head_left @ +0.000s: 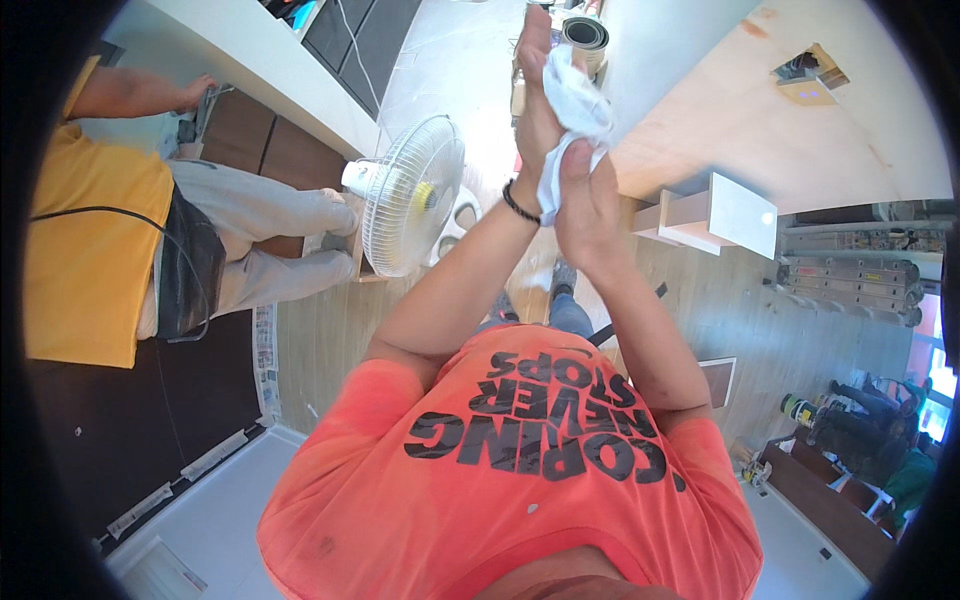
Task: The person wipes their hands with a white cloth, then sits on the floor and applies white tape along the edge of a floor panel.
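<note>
My left hand (538, 122) is stretched out ahead of me with its fingers extended, a dark beaded bracelet (520, 204) at the wrist. Against its palm side lies a crumpled white cloth (578, 98). Lower down, my right hand (589, 212) grips the cloth's near end, thumb on top, and presses it by the heel of the left hand. The cloth hides most of the right hand's fingers.
A white standing fan (415, 195) is left of my arms, with a person in a yellow shirt (90, 230) beyond. On the right are a wooden panel with a cut-out (812, 72), a small white box-like unit (740, 215) and a folded ladder (850, 280). A roll (585, 36) stands ahead.
</note>
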A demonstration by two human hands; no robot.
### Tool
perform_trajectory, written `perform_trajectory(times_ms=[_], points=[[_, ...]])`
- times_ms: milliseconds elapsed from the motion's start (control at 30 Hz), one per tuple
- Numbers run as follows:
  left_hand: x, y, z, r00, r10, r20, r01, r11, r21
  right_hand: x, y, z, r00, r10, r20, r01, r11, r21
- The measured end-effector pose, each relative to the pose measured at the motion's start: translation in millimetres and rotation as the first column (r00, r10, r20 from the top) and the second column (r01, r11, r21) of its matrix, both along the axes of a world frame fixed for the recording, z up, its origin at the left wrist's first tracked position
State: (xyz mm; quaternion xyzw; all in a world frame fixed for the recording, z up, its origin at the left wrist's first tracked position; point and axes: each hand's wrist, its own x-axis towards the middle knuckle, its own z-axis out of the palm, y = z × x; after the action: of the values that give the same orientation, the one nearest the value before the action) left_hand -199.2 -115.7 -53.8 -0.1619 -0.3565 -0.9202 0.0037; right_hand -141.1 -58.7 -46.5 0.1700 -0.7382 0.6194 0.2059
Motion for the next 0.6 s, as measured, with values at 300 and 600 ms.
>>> perform_trajectory(times_ms=[300, 600], points=[[-5.1, -10.2, -18.2, 0.973, 0.112, -0.200, -0.176, 0.925, -0.337, 13.6, -27.1, -2.4, 0.977, -0.112, -0.182, 0.146, 0.973, 0.181], [28.0, -35.8, 29.4, 0.768, -0.638, -0.054, 0.506, 0.554, 0.661, -38.0, 41.3, 2.0, 0.860, 0.009, 0.511, 0.265, 0.847, -0.461]])
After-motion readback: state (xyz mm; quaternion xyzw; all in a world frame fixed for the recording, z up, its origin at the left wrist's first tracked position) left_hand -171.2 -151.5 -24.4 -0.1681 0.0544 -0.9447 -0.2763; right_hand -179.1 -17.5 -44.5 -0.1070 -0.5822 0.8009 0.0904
